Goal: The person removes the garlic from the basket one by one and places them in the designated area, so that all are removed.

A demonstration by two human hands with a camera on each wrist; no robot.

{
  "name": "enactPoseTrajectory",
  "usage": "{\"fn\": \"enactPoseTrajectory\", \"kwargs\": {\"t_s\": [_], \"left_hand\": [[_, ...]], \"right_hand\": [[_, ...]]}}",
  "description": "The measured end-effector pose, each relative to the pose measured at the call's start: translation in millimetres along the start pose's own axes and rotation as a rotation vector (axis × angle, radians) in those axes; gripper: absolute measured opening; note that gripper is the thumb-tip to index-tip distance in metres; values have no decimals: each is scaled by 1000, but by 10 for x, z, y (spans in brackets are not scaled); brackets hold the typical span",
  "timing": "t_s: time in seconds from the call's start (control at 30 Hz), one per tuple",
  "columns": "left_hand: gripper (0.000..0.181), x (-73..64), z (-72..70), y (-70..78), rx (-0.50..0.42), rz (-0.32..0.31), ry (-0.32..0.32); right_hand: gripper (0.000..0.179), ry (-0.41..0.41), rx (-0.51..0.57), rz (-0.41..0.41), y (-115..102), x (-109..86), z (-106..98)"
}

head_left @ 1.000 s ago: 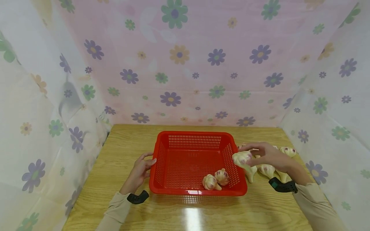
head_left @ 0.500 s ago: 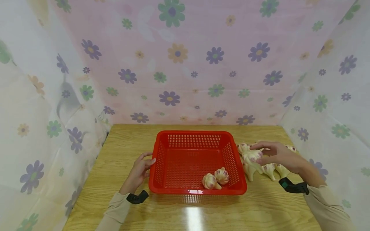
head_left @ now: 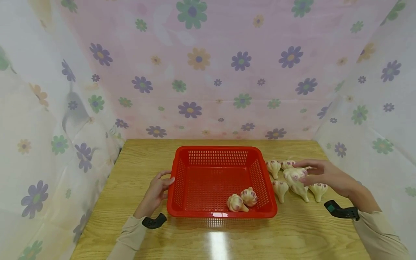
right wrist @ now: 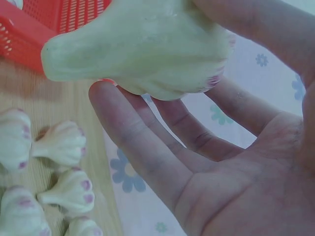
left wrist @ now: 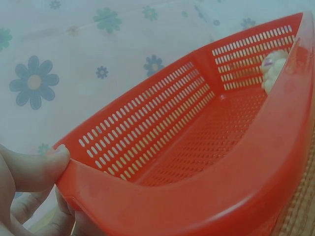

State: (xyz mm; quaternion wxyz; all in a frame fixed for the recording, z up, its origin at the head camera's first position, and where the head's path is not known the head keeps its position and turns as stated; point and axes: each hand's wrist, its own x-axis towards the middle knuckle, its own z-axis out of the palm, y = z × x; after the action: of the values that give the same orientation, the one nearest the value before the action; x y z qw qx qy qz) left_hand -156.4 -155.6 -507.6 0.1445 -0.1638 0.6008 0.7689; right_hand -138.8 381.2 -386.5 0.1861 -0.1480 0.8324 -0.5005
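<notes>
My left hand point(head_left: 156, 192) grips the left rim of a red plastic basket point(head_left: 221, 214); in the left wrist view the thumb point(left wrist: 42, 169) lies over the rim with fingers below it. Two garlic bulbs, one in front point(head_left: 234, 203) and one behind it point(head_left: 248, 196), lie in the basket's near right corner. Right of the basket, my right hand point(head_left: 329, 177) holds another garlic bulb point(right wrist: 142, 54) between thumb and fingers, raised above the table. That bulb's stem points toward the basket in the right wrist view.
Several more garlic bulbs point(head_left: 280, 189) lie on the wooden table point(head_left: 139, 155) beside the basket's right side, partly under the right hand. Flower-patterned cloth point(head_left: 221, 97) hangs behind and at both sides of the table.
My right hand has moved to the right with the garlic bulb, from beside the basket's rim to over the bulbs on the table. The left hand and basket stay in place.
</notes>
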Motion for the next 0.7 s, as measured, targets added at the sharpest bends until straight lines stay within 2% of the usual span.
{"fn": "enactPoseTrajectory", "kwargs": {"t_s": [0.23, 0.43, 0.7], "left_hand": [[41, 1, 11, 5, -4, -4, 17], [43, -7, 13, -3, 7, 5, 4], [44, -17, 13, 10, 7, 8, 6]], "right_hand": [[43, 29, -35, 19, 90, -79, -101], [43, 36, -8, 41, 152, -152, -192], [45, 53, -48, 67, 255, -251, -251]]}}
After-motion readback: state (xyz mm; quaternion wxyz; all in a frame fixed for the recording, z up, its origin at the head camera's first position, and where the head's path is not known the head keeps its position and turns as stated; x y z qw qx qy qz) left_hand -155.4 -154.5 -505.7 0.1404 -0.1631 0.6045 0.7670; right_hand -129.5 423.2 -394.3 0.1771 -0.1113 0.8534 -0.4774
